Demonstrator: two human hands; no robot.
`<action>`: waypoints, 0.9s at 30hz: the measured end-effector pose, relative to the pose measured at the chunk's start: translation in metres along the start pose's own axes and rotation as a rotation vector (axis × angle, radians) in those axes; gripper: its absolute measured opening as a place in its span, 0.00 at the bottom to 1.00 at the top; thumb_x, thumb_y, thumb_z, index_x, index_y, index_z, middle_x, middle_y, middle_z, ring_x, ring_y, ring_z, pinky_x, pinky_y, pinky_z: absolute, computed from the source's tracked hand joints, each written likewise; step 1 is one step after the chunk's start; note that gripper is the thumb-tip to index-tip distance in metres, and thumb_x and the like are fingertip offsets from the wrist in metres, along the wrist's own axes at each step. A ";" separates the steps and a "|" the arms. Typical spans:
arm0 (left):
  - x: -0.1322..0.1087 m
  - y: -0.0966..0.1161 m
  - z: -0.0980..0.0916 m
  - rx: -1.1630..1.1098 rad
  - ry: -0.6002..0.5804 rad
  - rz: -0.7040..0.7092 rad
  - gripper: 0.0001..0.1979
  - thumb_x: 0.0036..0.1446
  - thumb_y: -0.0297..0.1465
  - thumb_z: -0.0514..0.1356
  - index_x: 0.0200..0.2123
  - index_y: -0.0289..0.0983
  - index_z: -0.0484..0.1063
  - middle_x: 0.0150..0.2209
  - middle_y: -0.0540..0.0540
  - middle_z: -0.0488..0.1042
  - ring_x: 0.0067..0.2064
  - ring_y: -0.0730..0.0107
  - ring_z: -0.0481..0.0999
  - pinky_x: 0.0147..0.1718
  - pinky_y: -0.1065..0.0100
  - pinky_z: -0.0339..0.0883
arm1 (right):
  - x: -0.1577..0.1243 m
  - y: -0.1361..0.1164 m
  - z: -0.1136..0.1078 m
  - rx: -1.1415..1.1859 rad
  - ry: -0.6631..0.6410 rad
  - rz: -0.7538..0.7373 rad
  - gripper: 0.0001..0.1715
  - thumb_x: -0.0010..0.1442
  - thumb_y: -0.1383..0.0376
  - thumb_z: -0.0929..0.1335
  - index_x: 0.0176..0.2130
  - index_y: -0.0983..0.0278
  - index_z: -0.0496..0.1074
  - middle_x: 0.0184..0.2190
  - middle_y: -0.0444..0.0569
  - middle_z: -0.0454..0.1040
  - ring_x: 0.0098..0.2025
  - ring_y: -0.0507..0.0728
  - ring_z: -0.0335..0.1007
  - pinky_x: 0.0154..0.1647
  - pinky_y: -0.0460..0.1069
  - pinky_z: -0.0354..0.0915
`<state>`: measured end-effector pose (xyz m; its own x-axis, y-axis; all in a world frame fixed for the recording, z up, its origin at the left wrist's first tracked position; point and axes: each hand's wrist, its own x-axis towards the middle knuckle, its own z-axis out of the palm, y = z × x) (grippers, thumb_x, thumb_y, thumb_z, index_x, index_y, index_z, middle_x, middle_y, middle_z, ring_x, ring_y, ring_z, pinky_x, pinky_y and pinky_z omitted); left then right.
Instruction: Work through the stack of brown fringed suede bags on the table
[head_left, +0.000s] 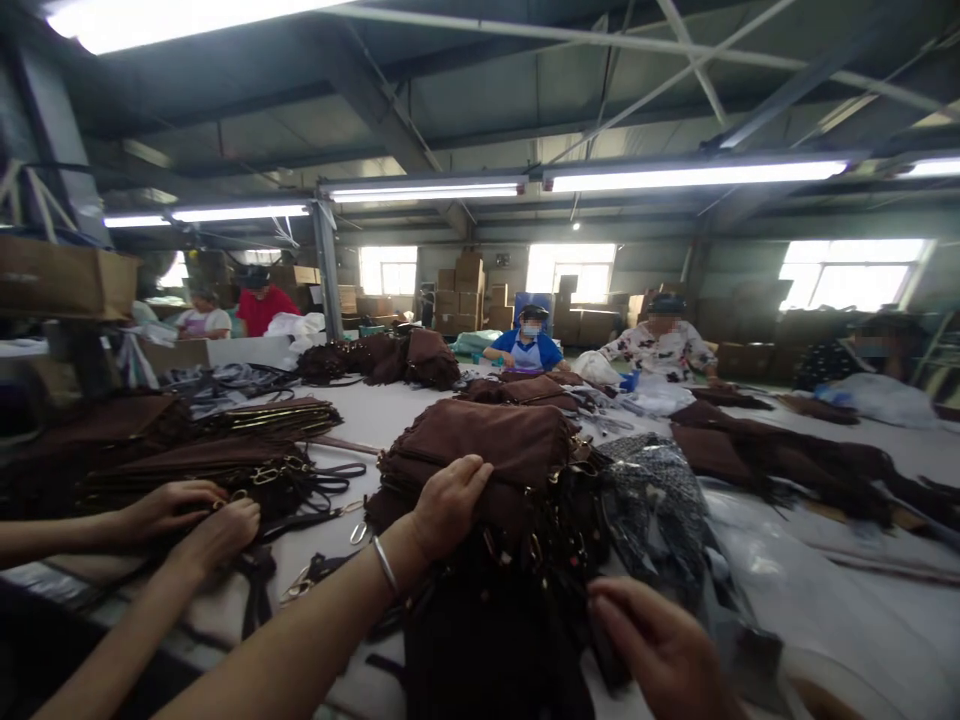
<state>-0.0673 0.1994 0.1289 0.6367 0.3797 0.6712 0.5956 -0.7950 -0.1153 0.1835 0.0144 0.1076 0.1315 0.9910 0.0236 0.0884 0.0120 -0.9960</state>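
A stack of brown bags (487,430) with dark fringes and gold-coloured metal clips lies on the table in front of me. My left hand (454,500), with a silver bracelet at the wrist, is closed on the near edge of the brown bag. Lower right, my right hand (652,640) has its fingers pinched together at a dark strap (609,655), beside the hanging fringes. A black piece (487,650), too dark to make out well, hangs or lies below the stack.
At left, a co-worker's hands (202,520) work at a metal clip beside more brown bags (195,460). Clear plastic wrapping (652,500) lies right of my stack, with a tape roll (817,685) nearer. Other people sit across the white table (382,400).
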 end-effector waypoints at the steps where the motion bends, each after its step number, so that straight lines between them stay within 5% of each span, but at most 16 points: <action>1: 0.000 0.006 -0.002 0.001 0.003 -0.035 0.27 0.53 0.22 0.53 0.58 0.30 0.64 0.54 0.34 0.67 0.55 0.52 0.66 0.54 0.54 0.65 | 0.014 -0.012 0.005 -0.155 0.060 -0.125 0.20 0.55 0.49 0.69 0.40 0.60 0.75 0.38 0.51 0.76 0.43 0.60 0.71 0.45 0.52 0.66; 4: -0.002 0.030 -0.013 -0.026 0.000 -0.139 0.29 0.49 0.21 0.54 0.57 0.31 0.65 0.55 0.33 0.66 0.56 0.50 0.65 0.54 0.51 0.64 | 0.044 -0.038 0.033 -0.518 0.087 -0.275 0.22 0.60 0.48 0.63 0.37 0.62 0.74 0.32 0.50 0.77 0.36 0.58 0.71 0.39 0.51 0.64; 9: -0.012 0.069 -0.032 -0.290 0.019 -0.228 0.22 0.52 0.21 0.53 0.51 0.34 0.71 0.49 0.37 0.71 0.51 0.56 0.69 0.53 0.54 0.64 | 0.073 -0.028 0.069 -0.800 0.235 -0.193 0.17 0.58 0.51 0.65 0.32 0.63 0.70 0.26 0.49 0.75 0.30 0.57 0.70 0.32 0.49 0.58; 13: -0.008 0.087 -0.030 -0.653 0.050 -0.537 0.13 0.57 0.29 0.54 0.43 0.35 0.75 0.39 0.40 0.76 0.42 0.61 0.74 0.45 0.61 0.68 | 0.081 -0.015 0.061 -0.754 0.187 -0.261 0.15 0.60 0.58 0.63 0.25 0.62 0.69 0.24 0.46 0.74 0.29 0.55 0.68 0.32 0.48 0.57; 18: 0.018 0.101 -0.016 -1.221 -0.103 -0.978 0.17 0.56 0.42 0.56 0.31 0.34 0.72 0.27 0.45 0.74 0.26 0.67 0.73 0.24 0.68 0.67 | 0.053 -0.025 0.061 -0.579 0.065 -0.329 0.16 0.59 0.59 0.64 0.24 0.63 0.71 0.23 0.45 0.73 0.28 0.54 0.68 0.30 0.47 0.59; 21: 0.026 0.109 -0.012 -1.414 -0.126 -1.096 0.17 0.54 0.45 0.58 0.27 0.35 0.67 0.21 0.51 0.66 0.20 0.74 0.66 0.19 0.71 0.62 | 0.035 -0.027 0.061 -0.518 0.050 -0.387 0.17 0.62 0.59 0.62 0.26 0.63 0.71 0.24 0.45 0.74 0.28 0.54 0.68 0.31 0.46 0.61; 23: 0.026 0.113 -0.012 -1.446 -0.115 -1.148 0.17 0.53 0.45 0.58 0.28 0.36 0.65 0.20 0.53 0.64 0.19 0.76 0.64 0.18 0.73 0.59 | 0.034 -0.025 0.054 -0.531 0.152 -0.426 0.17 0.63 0.58 0.61 0.30 0.62 0.72 0.27 0.46 0.74 0.31 0.55 0.70 0.34 0.47 0.63; 27: 0.023 0.115 -0.017 -1.528 -0.138 -1.152 0.14 0.55 0.43 0.57 0.32 0.37 0.63 0.21 0.56 0.61 0.17 0.80 0.57 0.15 0.76 0.49 | 0.056 -0.022 0.035 -0.684 0.337 -0.538 0.18 0.58 0.61 0.64 0.47 0.65 0.71 0.45 0.55 0.74 0.48 0.61 0.69 0.50 0.53 0.64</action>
<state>0.0074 0.1085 0.1441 0.3807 0.9168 -0.1207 -0.1289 0.1819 0.9748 0.1540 0.0748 0.1282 0.1743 0.7827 0.5976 0.7689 0.2710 -0.5792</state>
